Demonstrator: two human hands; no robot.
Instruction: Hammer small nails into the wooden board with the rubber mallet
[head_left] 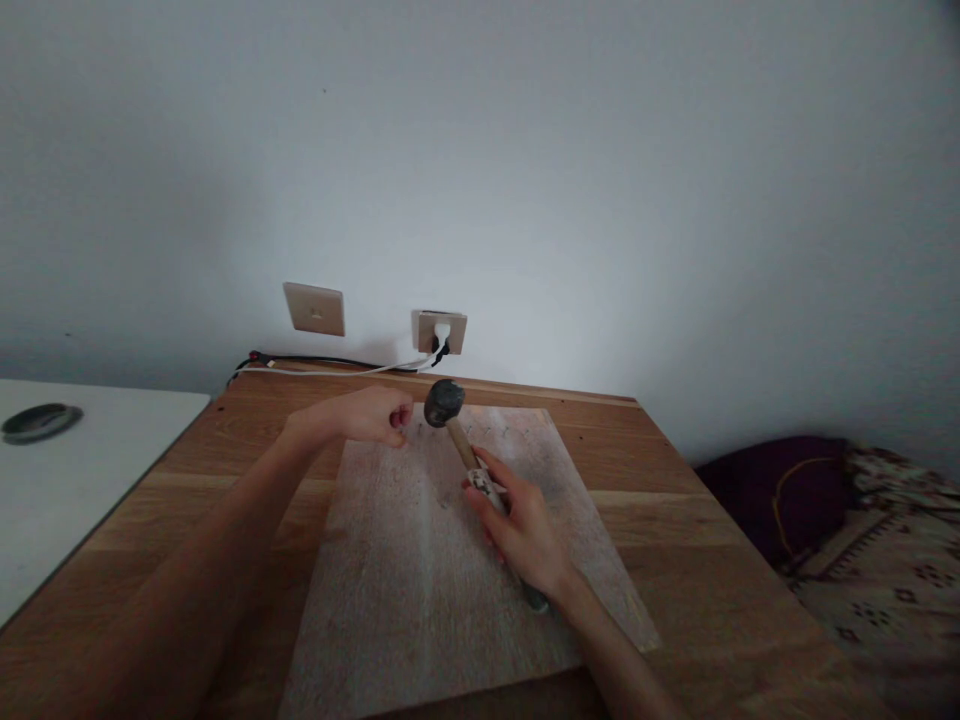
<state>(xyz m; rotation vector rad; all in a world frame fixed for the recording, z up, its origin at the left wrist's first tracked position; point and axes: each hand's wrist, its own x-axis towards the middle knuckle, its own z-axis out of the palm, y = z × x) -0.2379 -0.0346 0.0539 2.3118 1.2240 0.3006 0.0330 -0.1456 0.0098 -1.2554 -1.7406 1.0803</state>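
Observation:
My right hand (521, 525) is wrapped round the handle of a hammer (463, 445). Its dark, blunt head tilts up and to the left over the far part of a pale wooden board (382, 560), and the handle's dark end shows below my palm. Just left of the hammer head, my left hand (379, 413) is closed with its fingers curled together at the board's far left edge. Whatever its fingertips may pinch is too small to make out. Several tiny nail-like marks (504, 430) run in a row near the board's far edge.
The board lies on a wooden table (660, 560) against a wall. Behind it are a plugged wall socket (454, 333), a switch plate (315, 308) and cables (337, 372). A white surface with a dark round object (41, 423) stands left; patterned fabric (892, 570) lies right.

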